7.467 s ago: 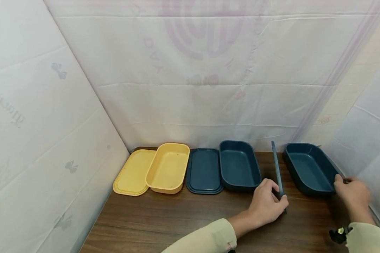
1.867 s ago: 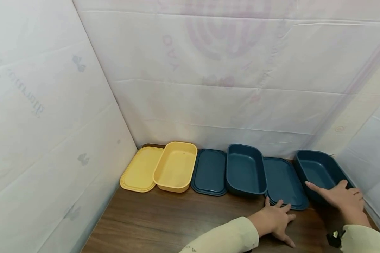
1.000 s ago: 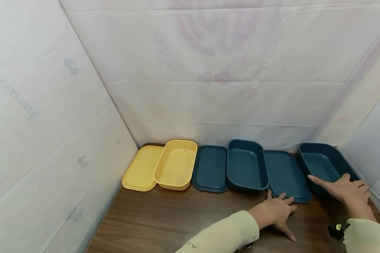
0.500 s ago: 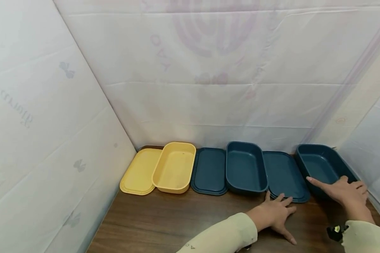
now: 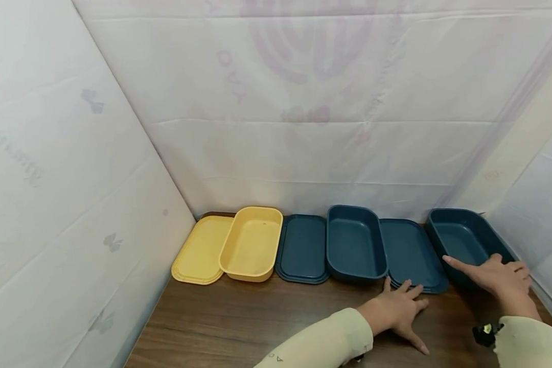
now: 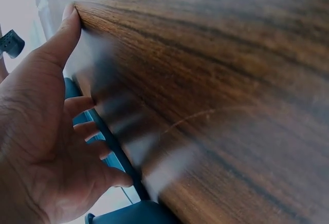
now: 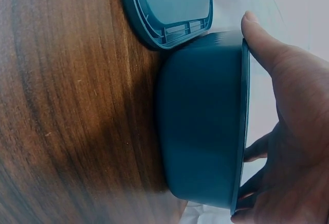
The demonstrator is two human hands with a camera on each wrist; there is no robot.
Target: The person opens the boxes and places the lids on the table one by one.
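A dark wood-grain tabletop [image 5: 257, 317] sits boxed in by white printed sheeting [image 5: 303, 102] on the left, back and right. Near the right of its front, the left hand [image 5: 397, 312] lies flat with fingers spread and straight, fingertips touching the near edge of a dark blue lid [image 5: 409, 255], while the right hand [image 5: 499, 273] rests over the near rim of the dark blue container [image 5: 464, 240] at the right edge, forefinger straight along the rim and the other fingers reaching inside. Along the back edge run, right to left, a second blue container [image 5: 355, 243], another blue lid [image 5: 302, 249], a yellow container [image 5: 250, 244] and a yellow lid [image 5: 198, 250] in the back left corner.
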